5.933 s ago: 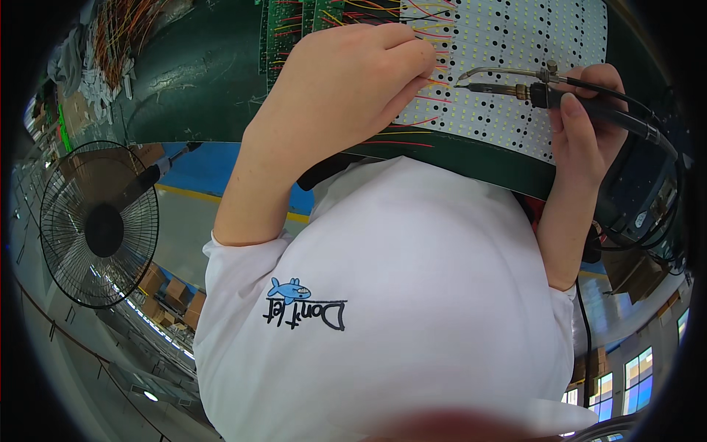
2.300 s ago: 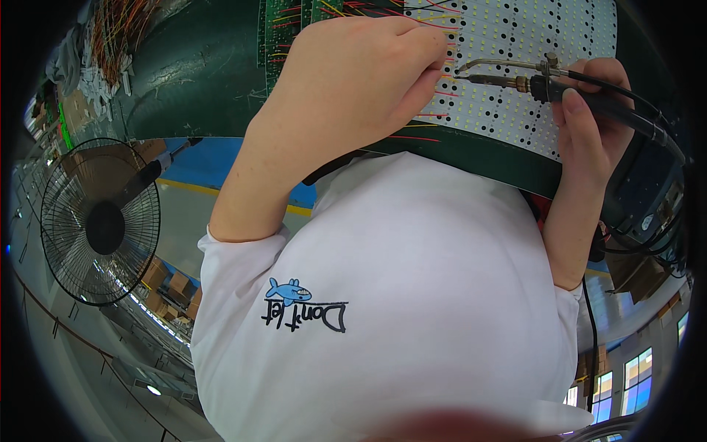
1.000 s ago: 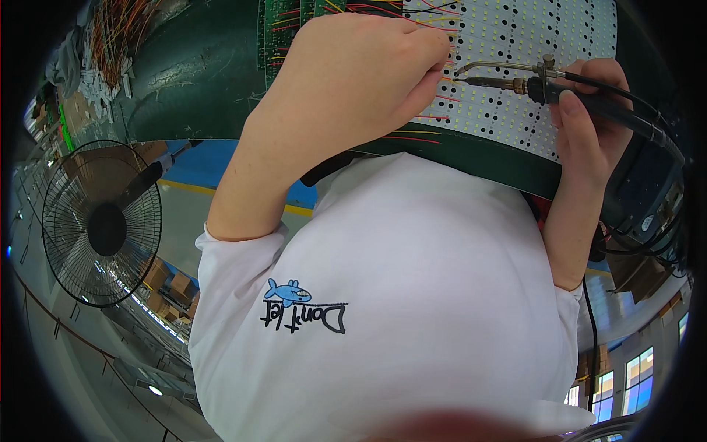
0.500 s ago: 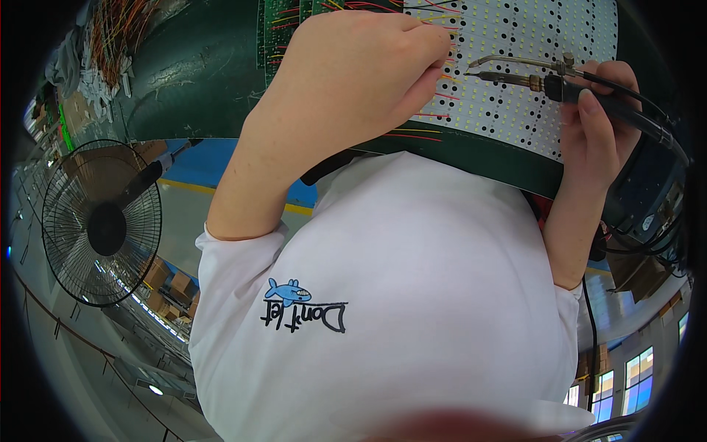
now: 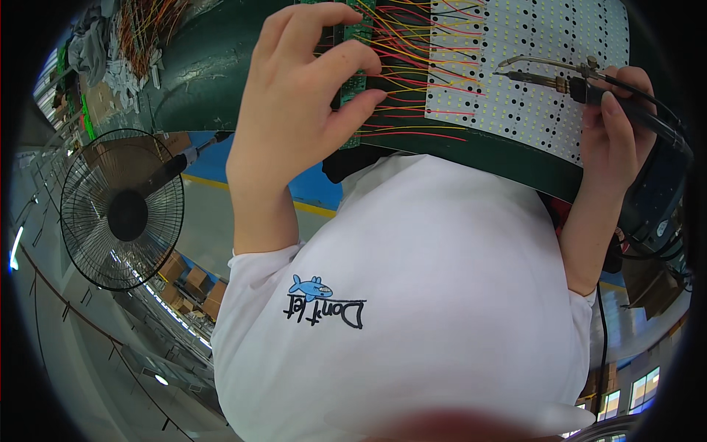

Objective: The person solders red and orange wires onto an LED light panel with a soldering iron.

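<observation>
My left hand (image 5: 313, 88) is over a green circuit board (image 5: 359, 33), thumb and fingers spread apart with nothing seen between them. Red, yellow and black wires (image 5: 412, 51) run rightward from the boards, their far ends lying across a white LED panel (image 5: 545, 81) dotted with small LEDs and black holes. My right hand (image 5: 615, 125) grips a soldering iron (image 5: 582, 90) with a thin metal tube clamped along its top. The iron's tip points left, above the panel and to the right of the wire ends.
A dark green mat (image 5: 199, 88) covers the bench. Bundled orange and brown wires (image 5: 147, 37) lie at the far left, beside grey gloves or cloth (image 5: 92, 51). A black fan (image 5: 125, 214) stands to the left. A dark box-shaped unit (image 5: 659, 206) sits at the right, with black cables.
My left hand has moved left from the panel's edge to the circuit boards, and its fingers have spread. The wires it covered now show. My right hand still holds the soldering iron.
</observation>
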Available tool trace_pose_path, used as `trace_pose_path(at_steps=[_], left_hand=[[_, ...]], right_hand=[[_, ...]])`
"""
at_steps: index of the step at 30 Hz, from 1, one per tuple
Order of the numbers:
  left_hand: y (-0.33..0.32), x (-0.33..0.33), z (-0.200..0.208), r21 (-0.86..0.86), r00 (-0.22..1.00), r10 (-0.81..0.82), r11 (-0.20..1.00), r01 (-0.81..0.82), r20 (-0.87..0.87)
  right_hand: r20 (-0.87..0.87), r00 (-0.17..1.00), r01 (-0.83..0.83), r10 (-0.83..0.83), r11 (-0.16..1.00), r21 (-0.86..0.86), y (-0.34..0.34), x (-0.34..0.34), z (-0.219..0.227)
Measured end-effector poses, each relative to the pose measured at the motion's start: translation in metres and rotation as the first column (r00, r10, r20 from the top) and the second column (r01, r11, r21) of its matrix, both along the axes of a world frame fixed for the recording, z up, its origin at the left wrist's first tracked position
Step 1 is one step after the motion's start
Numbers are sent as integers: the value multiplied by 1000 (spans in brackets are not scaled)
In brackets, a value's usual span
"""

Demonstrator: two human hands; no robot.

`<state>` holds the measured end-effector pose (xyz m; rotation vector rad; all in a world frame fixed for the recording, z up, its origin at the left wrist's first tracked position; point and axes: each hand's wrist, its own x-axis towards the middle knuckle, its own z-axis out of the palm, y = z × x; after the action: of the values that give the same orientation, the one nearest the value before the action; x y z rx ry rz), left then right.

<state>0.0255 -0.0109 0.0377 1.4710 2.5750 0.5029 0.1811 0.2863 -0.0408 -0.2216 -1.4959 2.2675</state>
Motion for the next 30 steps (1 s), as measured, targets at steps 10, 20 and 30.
trace_pose_path(at_steps=[10, 20, 30], left_hand=[[13, 10, -9, 23, 989, 8, 1000, -4, -148], [17, 15, -19, 20, 957, -4, 1000, 10, -289], [2, -2, -29, 298, 985, -18, 952, 70, -174]], right_hand=[[107, 982, 155, -156, 988, 17, 2, 2, 1], [110, 969, 222, -220, 975, -7, 3, 1, 1], [-13, 995, 97, -97, 995, -29, 24, 11, -10]])
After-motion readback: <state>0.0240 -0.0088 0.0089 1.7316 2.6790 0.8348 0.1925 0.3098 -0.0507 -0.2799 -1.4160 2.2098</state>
